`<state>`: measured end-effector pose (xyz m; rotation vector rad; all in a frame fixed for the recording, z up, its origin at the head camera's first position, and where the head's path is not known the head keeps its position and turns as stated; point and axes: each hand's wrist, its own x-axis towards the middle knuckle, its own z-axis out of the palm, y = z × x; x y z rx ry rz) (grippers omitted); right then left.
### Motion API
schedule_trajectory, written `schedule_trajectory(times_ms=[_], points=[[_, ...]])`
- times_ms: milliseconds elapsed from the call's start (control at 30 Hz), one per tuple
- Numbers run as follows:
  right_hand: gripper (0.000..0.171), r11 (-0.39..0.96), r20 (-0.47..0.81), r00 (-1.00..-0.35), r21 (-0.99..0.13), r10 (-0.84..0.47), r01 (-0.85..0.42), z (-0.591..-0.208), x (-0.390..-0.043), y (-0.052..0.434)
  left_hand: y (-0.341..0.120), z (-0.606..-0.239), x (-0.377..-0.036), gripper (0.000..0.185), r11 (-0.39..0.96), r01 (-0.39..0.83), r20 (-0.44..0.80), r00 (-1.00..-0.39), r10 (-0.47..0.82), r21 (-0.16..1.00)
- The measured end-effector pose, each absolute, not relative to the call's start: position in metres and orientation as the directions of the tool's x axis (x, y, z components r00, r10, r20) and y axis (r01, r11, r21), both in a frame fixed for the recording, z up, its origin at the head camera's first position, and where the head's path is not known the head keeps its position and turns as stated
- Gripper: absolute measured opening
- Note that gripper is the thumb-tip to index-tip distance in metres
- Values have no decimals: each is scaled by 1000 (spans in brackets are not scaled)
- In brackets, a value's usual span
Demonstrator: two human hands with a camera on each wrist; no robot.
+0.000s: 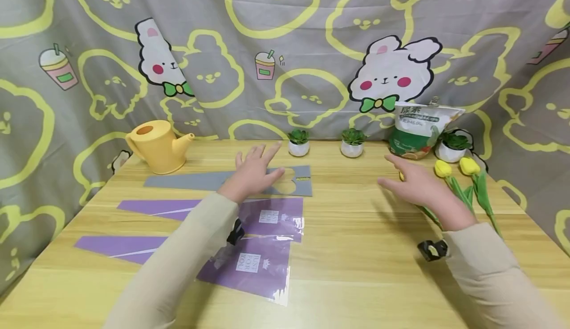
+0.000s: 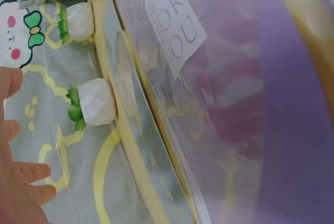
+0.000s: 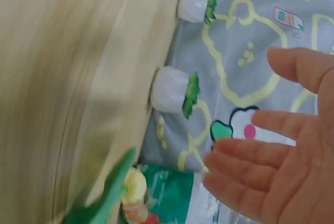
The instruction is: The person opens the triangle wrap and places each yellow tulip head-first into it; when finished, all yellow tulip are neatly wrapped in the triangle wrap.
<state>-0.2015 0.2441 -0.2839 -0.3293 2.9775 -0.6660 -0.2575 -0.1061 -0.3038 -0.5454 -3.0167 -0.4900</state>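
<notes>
The grey sleeve (image 1: 191, 182) lies flat on the table (image 1: 356, 279), its broad end to the right. The left hand (image 1: 255, 171) hangs by its broader half, fingers spread wide with nothing in them (no contact shows). Well to the right of the grey sleeve, the right hand (image 1: 416, 183) is raised beside the yellow tulips (image 1: 469, 166), thumb and fingers well parted, also without a hold. Two purple sleeves (image 1: 285, 215) lie on the near side of the grey sleeve.

The grey sleeve should handle as light, floppy and slippery, prone to creasing; a pinch at a corner of its broad end seems best. The tulips look light too, their heads probably easier to spoil than their stems, so the stems are the place to hold.

Beyond the grey sleeve the table's far edge is near, and two potted plants (image 1: 353, 143) could be knocked there. The watering can (image 1: 162, 151) stands behind its narrow end. The roomiest stretch is to its right, before the tulips.
</notes>
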Motion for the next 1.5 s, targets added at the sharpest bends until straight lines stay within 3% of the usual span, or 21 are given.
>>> schedule_trajectory(times_ms=[533, 967, 1100, 1500], points=[[66, 846, -175, -951, -516, -256, -133, -299, -152, 310, -89, -314, -285, 70, 787, 427, -1, -879, 477, 445], [69, 726, -387, -860, -687, -333, 28, -318, -139, 350, -83, -325, -297, 62, 783, 495, -80, -825, 560, 377], [69, 691, -388, -850, -721, -356, 39, -326, -140, 356, -85, -329, -299, 63, 803, 466, -124, -832, 541, 372], [67, 587, -280, -851, -809, -445, -41, -348, -145, 364, -92, -340, -299, 57, 790, 356, -171, -853, 493, 499]])
